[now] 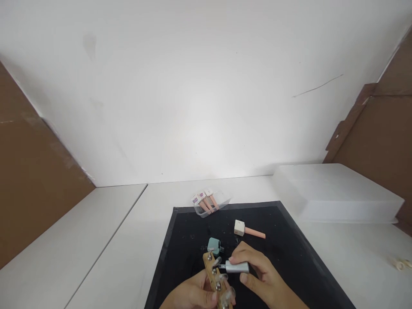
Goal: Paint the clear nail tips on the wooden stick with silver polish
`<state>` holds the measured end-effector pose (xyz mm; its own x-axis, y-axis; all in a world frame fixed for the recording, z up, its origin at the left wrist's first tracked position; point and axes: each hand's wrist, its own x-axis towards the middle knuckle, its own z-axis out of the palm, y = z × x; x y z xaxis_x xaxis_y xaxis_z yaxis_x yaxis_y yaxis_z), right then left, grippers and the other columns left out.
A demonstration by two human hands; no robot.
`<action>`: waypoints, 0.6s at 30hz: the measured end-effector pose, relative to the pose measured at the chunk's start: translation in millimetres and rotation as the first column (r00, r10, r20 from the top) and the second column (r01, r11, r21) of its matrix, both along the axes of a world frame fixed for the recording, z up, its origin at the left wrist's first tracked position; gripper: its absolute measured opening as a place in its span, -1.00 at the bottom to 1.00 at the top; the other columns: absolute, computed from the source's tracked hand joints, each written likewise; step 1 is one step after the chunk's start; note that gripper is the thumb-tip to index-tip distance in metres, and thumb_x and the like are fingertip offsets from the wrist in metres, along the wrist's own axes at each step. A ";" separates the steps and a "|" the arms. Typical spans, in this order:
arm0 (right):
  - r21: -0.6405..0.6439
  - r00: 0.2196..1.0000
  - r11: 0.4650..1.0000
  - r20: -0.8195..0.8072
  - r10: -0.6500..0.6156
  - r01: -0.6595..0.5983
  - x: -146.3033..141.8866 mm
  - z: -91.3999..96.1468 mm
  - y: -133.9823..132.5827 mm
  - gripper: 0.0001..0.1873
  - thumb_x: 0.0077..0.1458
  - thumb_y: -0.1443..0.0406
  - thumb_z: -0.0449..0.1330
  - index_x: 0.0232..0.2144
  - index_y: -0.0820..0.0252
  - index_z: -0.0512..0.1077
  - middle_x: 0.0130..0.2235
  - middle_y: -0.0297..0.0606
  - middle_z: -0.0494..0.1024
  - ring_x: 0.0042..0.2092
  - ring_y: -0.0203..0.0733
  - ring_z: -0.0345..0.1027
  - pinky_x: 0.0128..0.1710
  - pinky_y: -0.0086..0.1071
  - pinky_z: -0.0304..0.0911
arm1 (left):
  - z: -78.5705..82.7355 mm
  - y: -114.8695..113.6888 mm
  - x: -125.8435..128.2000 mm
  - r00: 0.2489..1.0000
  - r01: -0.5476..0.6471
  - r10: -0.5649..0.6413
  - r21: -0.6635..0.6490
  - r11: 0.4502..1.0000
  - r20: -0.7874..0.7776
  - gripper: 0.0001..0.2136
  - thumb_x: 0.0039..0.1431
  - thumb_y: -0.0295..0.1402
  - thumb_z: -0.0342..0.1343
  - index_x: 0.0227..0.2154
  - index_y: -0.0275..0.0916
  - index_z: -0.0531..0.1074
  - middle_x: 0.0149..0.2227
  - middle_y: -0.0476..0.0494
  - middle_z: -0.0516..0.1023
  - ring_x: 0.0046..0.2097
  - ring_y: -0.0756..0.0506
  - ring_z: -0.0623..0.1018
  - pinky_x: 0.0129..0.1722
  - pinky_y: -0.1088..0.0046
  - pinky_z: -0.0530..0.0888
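My left hand (193, 294) grips a small wooden strip (213, 274) studded with metal pegs, low over the black mat (180, 240). My right hand (260, 274) pinches a silver metal piece (237, 267) whose tip touches the strip. Just beyond the strip sits a teal block (214, 245) on the mat. A cream block with a pink handle (247, 230) lies farther back and to the right, apart from both hands.
A clear tray (222, 201) with three pink-handled pieces rests at the mat's far edge. A white box (334, 193) stands at the back right. Brown board panels (35, 180) flank both sides. A small pale object (403, 264) lies far right on the white table.
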<state>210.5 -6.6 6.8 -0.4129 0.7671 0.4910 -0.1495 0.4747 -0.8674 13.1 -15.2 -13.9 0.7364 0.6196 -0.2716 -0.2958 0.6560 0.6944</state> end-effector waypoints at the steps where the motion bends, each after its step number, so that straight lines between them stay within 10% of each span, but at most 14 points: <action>1: 0.003 1.000 1.000 0.003 -0.001 0.001 -0.1 -0.1 0.2 -0.76 0.15 0.18 0.08 -0.13 0.00 0.41 -0.29 -0.21 0.42 -0.27 -0.13 0.33 -0.29 -0.29 0.24 | 1.5 0.0 0.3 1.000 0.006 -0.006 0.003 1.000 -0.007 -0.62 -0.37 -0.26 0.36 -0.42 -0.38 0.51 -0.49 -0.09 0.45 -0.55 0.11 0.35 -0.52 0.59 0.20; 18: -0.040 0.987 0.992 0.112 -0.117 0.123 3.5 -2.3 4.6 -0.77 0.11 0.15 0.10 -0.21 0.04 0.46 -0.29 -0.20 0.44 -0.26 -0.10 0.34 -0.27 -0.29 0.28 | 4.2 0.3 -2.6 0.997 0.058 -0.056 0.045 0.997 -0.047 -0.59 -0.38 -0.20 0.35 -0.44 -0.40 0.52 -0.61 -0.01 0.33 -0.59 0.12 0.24 -0.54 0.57 0.12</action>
